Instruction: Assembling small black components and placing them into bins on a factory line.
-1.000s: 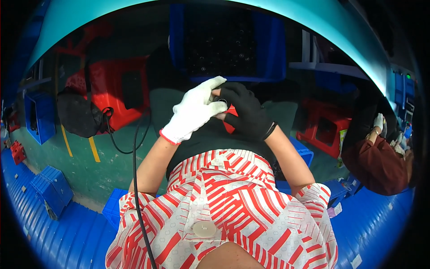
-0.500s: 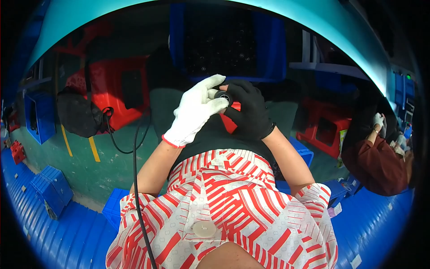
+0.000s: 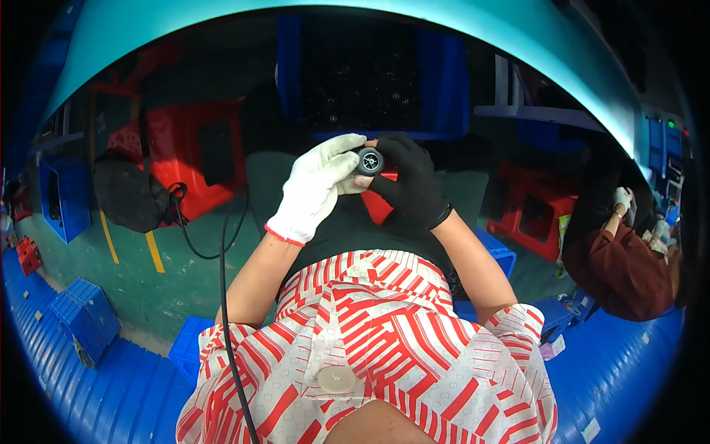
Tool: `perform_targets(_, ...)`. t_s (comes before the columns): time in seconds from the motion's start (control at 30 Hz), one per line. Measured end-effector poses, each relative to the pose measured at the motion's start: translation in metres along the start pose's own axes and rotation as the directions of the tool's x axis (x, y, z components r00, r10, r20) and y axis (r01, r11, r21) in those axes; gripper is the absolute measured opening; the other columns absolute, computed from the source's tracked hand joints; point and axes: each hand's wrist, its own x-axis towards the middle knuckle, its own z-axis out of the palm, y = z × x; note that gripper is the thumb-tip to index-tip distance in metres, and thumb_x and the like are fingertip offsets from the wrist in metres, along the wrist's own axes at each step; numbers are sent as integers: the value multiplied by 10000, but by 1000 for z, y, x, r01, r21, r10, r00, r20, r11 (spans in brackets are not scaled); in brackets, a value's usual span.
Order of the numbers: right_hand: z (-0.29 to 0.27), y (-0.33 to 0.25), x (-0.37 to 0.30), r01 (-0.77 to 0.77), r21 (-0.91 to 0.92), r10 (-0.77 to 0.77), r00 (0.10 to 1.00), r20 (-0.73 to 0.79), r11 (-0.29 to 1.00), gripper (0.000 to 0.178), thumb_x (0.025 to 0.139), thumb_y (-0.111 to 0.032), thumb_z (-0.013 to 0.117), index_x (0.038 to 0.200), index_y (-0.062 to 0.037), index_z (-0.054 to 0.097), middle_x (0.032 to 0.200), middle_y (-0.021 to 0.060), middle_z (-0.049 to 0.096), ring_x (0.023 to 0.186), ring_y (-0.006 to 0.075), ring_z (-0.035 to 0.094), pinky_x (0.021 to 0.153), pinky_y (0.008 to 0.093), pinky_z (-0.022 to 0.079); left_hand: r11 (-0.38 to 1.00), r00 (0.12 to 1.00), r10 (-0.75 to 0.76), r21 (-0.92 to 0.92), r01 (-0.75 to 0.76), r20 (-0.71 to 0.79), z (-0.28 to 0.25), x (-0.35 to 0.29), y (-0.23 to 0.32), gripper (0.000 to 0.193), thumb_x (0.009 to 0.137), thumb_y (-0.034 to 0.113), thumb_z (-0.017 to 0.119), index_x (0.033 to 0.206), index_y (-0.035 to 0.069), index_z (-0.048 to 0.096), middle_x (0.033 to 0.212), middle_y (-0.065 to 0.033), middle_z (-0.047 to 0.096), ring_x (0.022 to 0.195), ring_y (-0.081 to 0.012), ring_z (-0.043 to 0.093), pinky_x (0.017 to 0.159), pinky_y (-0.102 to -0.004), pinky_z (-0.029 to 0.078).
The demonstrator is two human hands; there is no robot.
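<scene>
Between my two hands is a small black wheel (image 3: 370, 161) with a silver spoked hub facing up. My left hand (image 3: 316, 185), in a white glove with a red cuff, grips it from the left with thumb and fingers. From the other side my right hand (image 3: 408, 177), in a black glove with bare fingertips, closes on the wheel's edge. Both hands are above my lap. Just beyond them stands a blue crate (image 3: 448, 81) holding many dark pieces with small shiny rings, too dim to tell apart.
A teal table edge (image 3: 370, 9) curves across the far side. Red stools (image 3: 174, 148) stand left and right, with a black bag (image 3: 127, 189) by the left one. A black cable (image 3: 224, 296) hangs along my left arm. At far right sits another person in a brown garment (image 3: 629, 274).
The wheel has turned so its spoked face shows fully. My left fingers have shifted off its face to its side, and the thumb has moved lower.
</scene>
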Motion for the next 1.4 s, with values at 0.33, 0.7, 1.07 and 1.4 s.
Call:
perform_targets(0.33,-42,-27,59,366,-329,-446,869,-214,871,453,691,-148,734,1115,-75,592,1040,130,587,950,329,569,794,408,473,998,965,45,-41,-57,-259,-29,10,-12,473,878,226,646,1262,7,479,1046,-150,625,870,-256,652,757,-367,547)
perform_targets(0.7,-256,31,158,-261,-800,-414,745,-523,541,297,788,-229,680,1025,-69,598,968,141,587,921,330,567,802,380,474,999,976,-3,-34,-5,-220,-12,21,-4,320,900,105,590,1182,-22,508,985,-156,634,806,-243,660,694,-342,571)
perform_targets(1.07,-188,-17,246,25,-749,-404,854,-328,662,290,823,-267,632,1079,-132,620,1004,118,599,917,316,601,766,410,479,998,990,3,61,6,-143,-2,20,1,419,892,174,616,1231,-34,485,1031,-155,623,865,-239,645,754,-351,550)
perform_targets(1.4,-184,-28,225,-107,-659,-111,953,-281,745,265,828,-253,613,1030,-83,637,1010,133,604,936,293,604,803,391,472,1000,989,-28,6,29,-146,-17,3,-5,390,900,120,592,1238,-45,490,1035,-168,620,861,-231,650,746,-328,566)
